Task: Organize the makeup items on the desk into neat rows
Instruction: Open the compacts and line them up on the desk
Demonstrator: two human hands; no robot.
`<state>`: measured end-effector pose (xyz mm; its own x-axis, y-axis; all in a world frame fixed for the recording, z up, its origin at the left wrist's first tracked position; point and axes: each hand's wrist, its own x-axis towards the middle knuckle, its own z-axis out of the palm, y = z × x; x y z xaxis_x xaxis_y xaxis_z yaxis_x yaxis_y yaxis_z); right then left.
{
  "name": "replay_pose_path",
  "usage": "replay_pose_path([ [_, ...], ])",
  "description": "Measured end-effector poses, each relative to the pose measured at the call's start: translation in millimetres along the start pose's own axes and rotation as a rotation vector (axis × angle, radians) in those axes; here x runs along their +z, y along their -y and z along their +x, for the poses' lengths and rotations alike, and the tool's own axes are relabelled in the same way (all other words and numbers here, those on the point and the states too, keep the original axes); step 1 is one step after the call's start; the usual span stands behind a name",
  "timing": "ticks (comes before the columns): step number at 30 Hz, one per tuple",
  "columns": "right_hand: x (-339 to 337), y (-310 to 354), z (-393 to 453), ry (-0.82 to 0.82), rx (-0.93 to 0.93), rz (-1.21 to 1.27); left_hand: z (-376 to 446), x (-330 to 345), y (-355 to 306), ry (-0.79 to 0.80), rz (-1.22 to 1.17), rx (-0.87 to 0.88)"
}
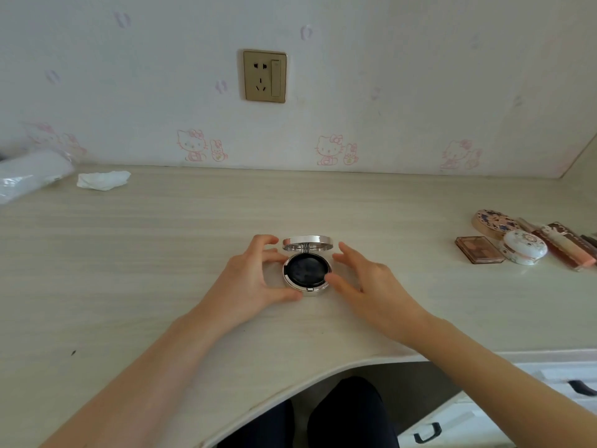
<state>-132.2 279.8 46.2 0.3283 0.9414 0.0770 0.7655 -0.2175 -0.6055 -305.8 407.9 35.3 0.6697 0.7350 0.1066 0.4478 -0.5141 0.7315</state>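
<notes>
Both hands flanked an open compact at mid-bench: the left hand curled round its left rim, thumb at the front edge; the right hand lay loosely spread, thumb tip touching the right rim. Farther left, a crumpled tissue lay on the bench. The compact's lid stood raised at the back, hinge toward the wall; its base held a black puff. Well to the right sat a cluster: a brown palette, two round cases, boxed sticks.

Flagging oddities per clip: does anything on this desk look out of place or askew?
Yes. The round silver compact sits open mid-desk, lid up, between both hands, apart from the other makeup heaped unevenly at the right edge, like the brown square palette. A crumpled white tissue lies by the wall at far left.
</notes>
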Motion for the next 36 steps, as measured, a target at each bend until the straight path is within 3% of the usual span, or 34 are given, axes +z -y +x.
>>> replay_pose_path([
  [6,16,6,-7,-0.041,-0.128,-0.206,-12,9,5,-0.073,0.066,0.030],
  [15,22,4,7,-0.102,-0.304,-0.171,-5,14,6,-0.073,0.158,0.143],
  [36,41,-5,177,-0.076,-0.169,-0.158,132,-15,55,-0.160,0.220,0.126],
])
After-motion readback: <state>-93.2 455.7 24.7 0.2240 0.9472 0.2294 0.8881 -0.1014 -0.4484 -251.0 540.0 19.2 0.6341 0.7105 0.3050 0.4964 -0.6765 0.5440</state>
